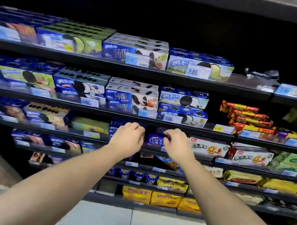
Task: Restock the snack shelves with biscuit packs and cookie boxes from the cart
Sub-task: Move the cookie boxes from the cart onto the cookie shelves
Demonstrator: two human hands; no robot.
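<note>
Two grips met at one shelf [58,132]: the right grip [177,146] pinched the pack [156,139] sitting between them, probably to square it forward, while the left grip [127,139] curled, its hold hidden.

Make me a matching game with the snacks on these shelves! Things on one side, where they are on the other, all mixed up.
Things:
1. white boxes
2. red packs
3. yellow bags
4. blue box

Places:
A. on the lowest shelf
B. between the left hand and the right hand
C. stacked higher up, far to the right
D. just to the right of the right hand

Pairs: 1-D, 2-C, 3-A, 4-B.
</note>
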